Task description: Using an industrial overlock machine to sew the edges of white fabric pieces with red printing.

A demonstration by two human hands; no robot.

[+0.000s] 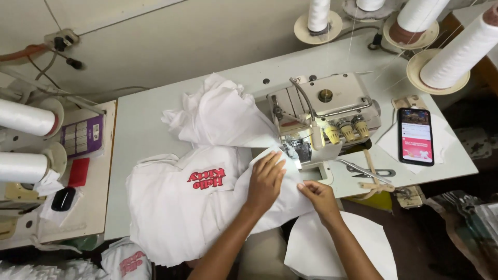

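A white garment with a red printed patch lies spread on the sewing table. My left hand rests flat on the cloth, fingers together, pressing it down just in front of the overlock machine. My right hand pinches the cloth's edge close to the machine's presser foot. More white cloth is bunched behind the machine's left side.
Large white thread cones stand at the back right, others at the left. A lit phone lies right of the machine, scissors in front of it. A white cut piece hangs below the table edge.
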